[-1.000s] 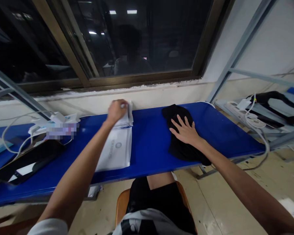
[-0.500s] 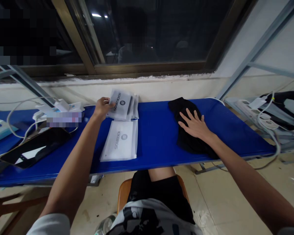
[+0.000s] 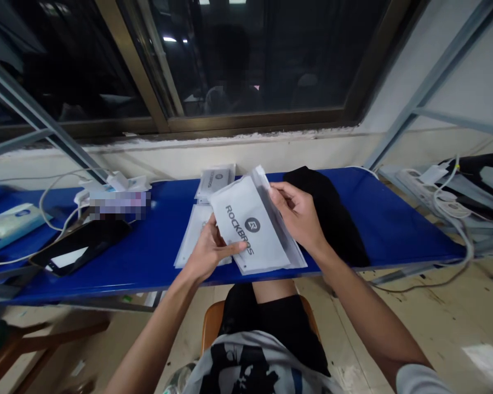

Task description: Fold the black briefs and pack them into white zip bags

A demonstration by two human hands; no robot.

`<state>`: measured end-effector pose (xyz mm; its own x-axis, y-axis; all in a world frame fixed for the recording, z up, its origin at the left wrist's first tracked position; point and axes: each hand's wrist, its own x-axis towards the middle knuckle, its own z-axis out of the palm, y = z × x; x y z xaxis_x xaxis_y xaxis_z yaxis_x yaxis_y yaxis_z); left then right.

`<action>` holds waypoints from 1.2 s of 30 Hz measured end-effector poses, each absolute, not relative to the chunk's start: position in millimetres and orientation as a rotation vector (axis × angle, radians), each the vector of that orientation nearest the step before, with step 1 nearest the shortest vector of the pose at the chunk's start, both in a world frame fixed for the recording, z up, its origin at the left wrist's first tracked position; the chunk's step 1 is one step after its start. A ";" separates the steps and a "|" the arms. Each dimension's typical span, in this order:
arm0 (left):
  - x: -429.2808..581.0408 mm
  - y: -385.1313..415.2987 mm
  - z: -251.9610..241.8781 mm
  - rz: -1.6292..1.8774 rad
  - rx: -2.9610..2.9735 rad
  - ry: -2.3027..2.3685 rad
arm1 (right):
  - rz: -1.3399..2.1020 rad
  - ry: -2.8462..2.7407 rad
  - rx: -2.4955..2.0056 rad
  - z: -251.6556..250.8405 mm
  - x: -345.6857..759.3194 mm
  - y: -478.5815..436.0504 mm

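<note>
Between my two hands, over the near part of the blue table, is a frosted plastic bag [image 3: 263,230] printed ROCKBROS, tilted, its sealing edge up and to the right. My left hand [image 3: 211,246] grips its left side, thumb across the front. At the upper right edge my right hand [image 3: 293,208] pinches the bag between thumb and fingers. More than one layer shows along its right side; whether that is a second bag I cannot tell. Behind my left hand lies another printed bag [image 3: 193,230], partly covered, and further back a stack of bags [image 3: 215,181]. Black cloth [image 3: 332,213] lies right of my right hand.
The blue table [image 3: 398,219] runs below a window [image 3: 254,60]. At left lie a phone [image 3: 82,246], a tissue pack [image 3: 16,224] and a power strip with cables [image 3: 127,183]. Metal posts [image 3: 431,82] rise on both sides; another power strip [image 3: 427,189] is at right.
My left hand has brought a bag from the back stack toward me. My right hand has left the black cloth and taken hold of the bag's upper edge.
</note>
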<state>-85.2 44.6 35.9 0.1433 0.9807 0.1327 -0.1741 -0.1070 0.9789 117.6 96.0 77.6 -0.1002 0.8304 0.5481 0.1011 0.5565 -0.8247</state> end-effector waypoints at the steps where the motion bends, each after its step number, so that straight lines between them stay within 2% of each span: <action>1: -90.9 45.3 40.2 1.236 1.292 0.892 | 0.729 -1.565 -0.809 76.8 118.1 94.3; 6: -118.0 46.2 76.8 1.517 1.796 1.154 | 0.635 -1.735 -0.780 76.8 118.5 67.9; 10: -105.3 25.5 97.2 1.202 1.969 1.452 | 0.584 -1.902 -0.699 79.6 109.7 48.6; 15: -77.4 11.1 94.6 1.247 1.970 1.418 | 0.614 -2.013 -0.744 86.8 105.9 52.2; 21: -80.0 24.2 74.4 1.468 1.594 1.407 | 0.650 -2.053 -0.771 90.0 108.0 51.0; 27: -127.8 48.2 68.8 1.944 1.269 1.442 | 0.773 -2.142 -0.822 79.0 149.0 31.4; 32: -129.1 40.3 66.3 1.760 1.478 1.369 | 0.727 -2.028 -0.727 85.0 156.1 28.7; 36: -114.9 27.6 66.5 1.636 1.730 1.246 | 0.682 -2.271 -0.724 97.2 133.8 28.6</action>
<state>-114.9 27.6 66.5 -0.1118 0.8335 0.5411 0.2998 -0.4909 0.8180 133.8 28.6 97.2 -0.6358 0.6475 0.4201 0.3090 0.7123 -0.6302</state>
